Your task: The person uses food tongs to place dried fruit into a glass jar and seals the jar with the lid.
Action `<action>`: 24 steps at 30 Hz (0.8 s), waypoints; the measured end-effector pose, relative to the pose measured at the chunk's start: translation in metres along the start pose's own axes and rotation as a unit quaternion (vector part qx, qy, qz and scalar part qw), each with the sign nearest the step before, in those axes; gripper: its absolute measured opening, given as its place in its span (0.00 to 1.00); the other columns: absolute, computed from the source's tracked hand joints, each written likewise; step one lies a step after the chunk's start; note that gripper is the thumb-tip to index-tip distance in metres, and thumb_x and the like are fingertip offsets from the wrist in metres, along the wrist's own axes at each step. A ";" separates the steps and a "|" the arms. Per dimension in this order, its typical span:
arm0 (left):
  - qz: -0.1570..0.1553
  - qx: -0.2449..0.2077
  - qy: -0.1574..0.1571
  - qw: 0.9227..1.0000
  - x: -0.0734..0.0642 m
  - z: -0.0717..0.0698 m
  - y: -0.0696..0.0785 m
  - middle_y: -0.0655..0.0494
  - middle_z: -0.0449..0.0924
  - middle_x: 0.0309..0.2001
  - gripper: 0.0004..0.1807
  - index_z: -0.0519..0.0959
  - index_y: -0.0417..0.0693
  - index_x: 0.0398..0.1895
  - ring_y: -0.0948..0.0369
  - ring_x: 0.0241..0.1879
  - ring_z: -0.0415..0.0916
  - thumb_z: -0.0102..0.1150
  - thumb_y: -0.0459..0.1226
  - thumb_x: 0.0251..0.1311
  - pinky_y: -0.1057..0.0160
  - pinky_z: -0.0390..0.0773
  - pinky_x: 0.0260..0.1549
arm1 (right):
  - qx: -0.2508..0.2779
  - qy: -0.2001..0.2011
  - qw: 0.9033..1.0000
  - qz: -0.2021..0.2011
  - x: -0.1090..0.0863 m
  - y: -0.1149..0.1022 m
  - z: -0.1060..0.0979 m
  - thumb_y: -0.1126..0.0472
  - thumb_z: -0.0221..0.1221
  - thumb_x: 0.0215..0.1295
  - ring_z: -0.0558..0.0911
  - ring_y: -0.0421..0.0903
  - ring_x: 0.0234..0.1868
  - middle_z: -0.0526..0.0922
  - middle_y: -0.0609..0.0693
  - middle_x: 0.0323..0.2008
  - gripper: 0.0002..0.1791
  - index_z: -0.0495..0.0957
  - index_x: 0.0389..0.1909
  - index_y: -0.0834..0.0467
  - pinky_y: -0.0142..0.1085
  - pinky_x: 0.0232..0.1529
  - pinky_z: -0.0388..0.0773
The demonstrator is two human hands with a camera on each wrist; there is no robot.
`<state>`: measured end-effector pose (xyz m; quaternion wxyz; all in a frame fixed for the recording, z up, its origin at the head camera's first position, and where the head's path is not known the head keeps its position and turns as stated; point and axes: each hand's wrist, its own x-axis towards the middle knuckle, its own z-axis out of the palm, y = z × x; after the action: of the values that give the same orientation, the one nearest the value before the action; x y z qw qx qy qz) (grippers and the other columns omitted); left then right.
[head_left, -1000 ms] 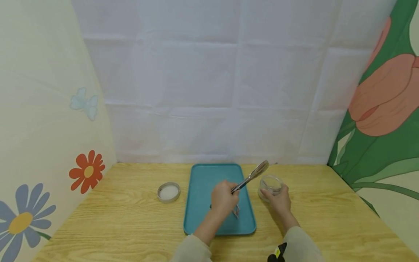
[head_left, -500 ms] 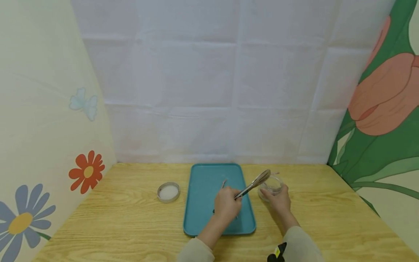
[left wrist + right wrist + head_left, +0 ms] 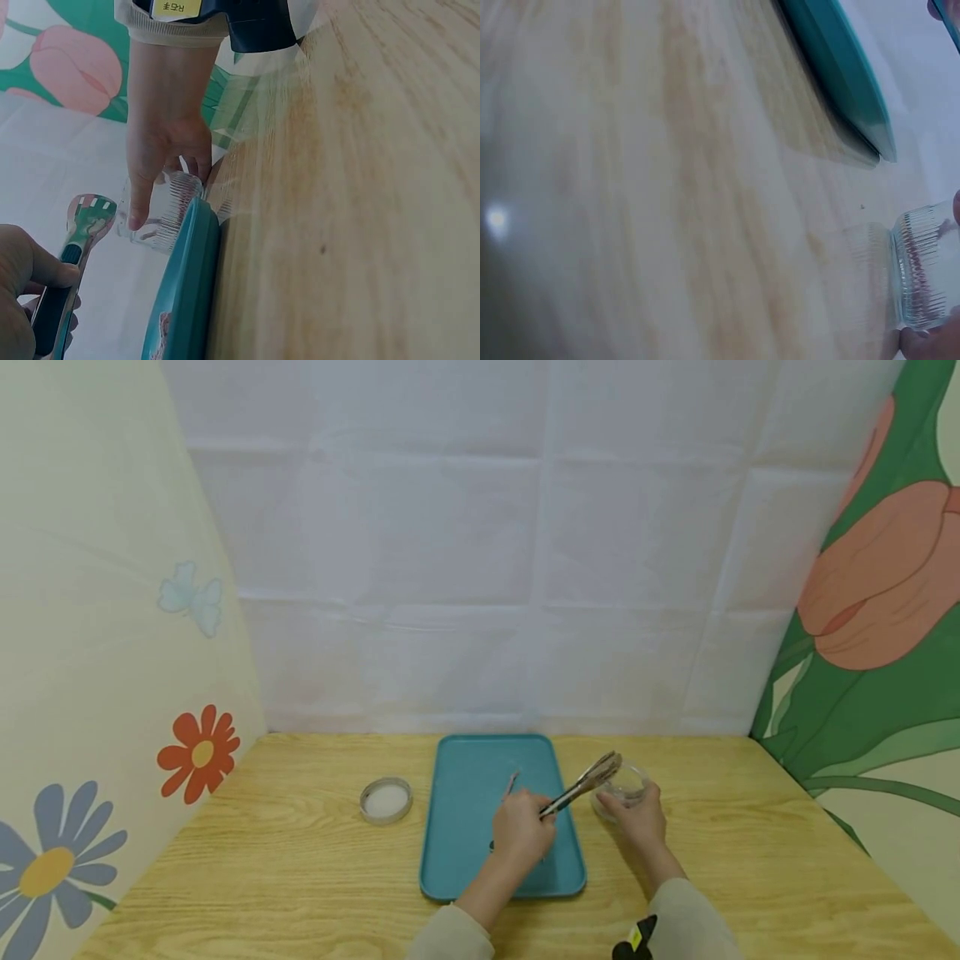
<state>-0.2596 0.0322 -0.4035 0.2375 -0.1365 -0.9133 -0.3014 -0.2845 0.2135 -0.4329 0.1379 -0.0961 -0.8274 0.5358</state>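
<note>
My left hand (image 3: 523,831) grips a pair of metal tongs (image 3: 581,785) with a dark handle, above the teal tray (image 3: 468,793). The slotted tongs head lies over the mouth of a clear glass jar (image 3: 634,774), its two arms slightly apart, and no piece shows in it. Right of the tray, my right hand (image 3: 643,820) holds the jar by its side, thumb and fingers round the glass. Reddish-brown bits show through the ribbed jar wall (image 3: 919,262) in the right wrist view. A thin pinkish strip (image 3: 512,782) lies on the tray, partly hidden by my left hand.
Left of the tray, a round lid (image 3: 386,802) with a pale inside lies on the wood-grain table (image 3: 300,860). A white cloth (image 3: 450,568) hangs behind the table, with flower-printed panels on both sides.
My left hand has moved slightly right and down, bringing the tongs head over the jar. The thin piece that stuck out of the tongs' tip no longer shows there. My right hand has stayed put.
</note>
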 end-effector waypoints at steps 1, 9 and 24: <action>0.000 0.003 0.000 1.000 0.000 0.000 0.000 0.61 0.73 0.21 0.06 0.83 0.51 0.26 0.63 0.23 0.71 0.65 0.35 0.41 0.64 0.71 0.20 | 0.000 -0.001 1.000 0.000 0.000 0.000 0.000 0.47 0.61 0.48 0.66 0.61 0.46 0.65 0.69 0.45 0.47 0.47 0.58 0.68 0.50 0.43 0.62; -0.004 0.009 -0.005 1.000 -0.002 -0.001 0.002 0.59 0.74 0.24 0.08 0.83 0.50 0.30 0.62 0.25 0.71 0.64 0.37 0.42 0.64 0.71 0.21 | 0.003 0.004 1.000 -0.010 -0.001 0.000 0.001 0.48 0.61 0.49 0.68 0.60 0.44 0.66 0.67 0.44 0.46 0.47 0.58 0.68 0.48 0.41 0.64; -0.039 -0.036 0.029 0.998 0.007 -0.024 0.003 0.54 0.74 0.28 0.12 0.82 0.49 0.33 0.58 0.26 0.71 0.65 0.37 0.40 0.62 0.70 0.19 | -0.007 0.006 1.000 -0.002 0.002 0.002 0.001 0.51 0.61 0.49 0.64 0.64 0.49 0.63 0.72 0.49 0.45 0.46 0.58 0.70 0.52 0.46 0.60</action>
<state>-0.2565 0.0204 -0.3816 0.2472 -0.1004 -0.8991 -0.3469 -0.2871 0.2141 -0.4348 0.1434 -0.0990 -0.8305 0.5290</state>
